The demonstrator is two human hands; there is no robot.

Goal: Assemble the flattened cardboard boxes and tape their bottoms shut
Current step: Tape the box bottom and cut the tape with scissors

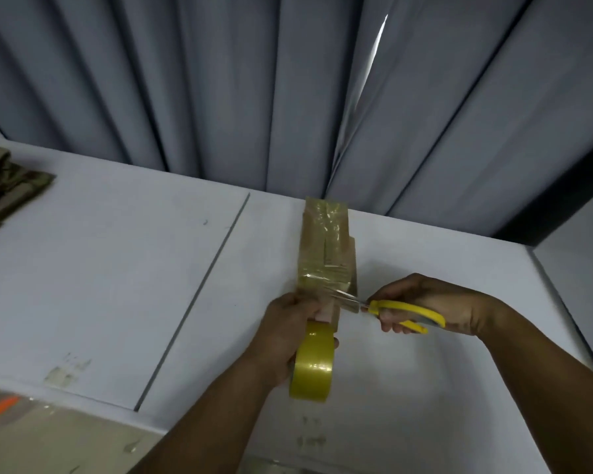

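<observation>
L grip point(285, 336): curled round roll point(311, 362).
R grip point(439, 299): closed on scissors point(408, 313), blades at tape point(326, 285).
Box point(326, 241): ahead of L grip; prob light, stiff; hold sides.

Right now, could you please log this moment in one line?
left hand: grips yellow tape roll | right hand: yellow-handled scissors at tape strip | taped brown cardboard box: on white table

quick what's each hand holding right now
Left hand: grips the yellow tape roll, at the near end of the small cardboard box.
Right hand: grips the yellow-handled scissors, blades pointing at the box.
</observation>
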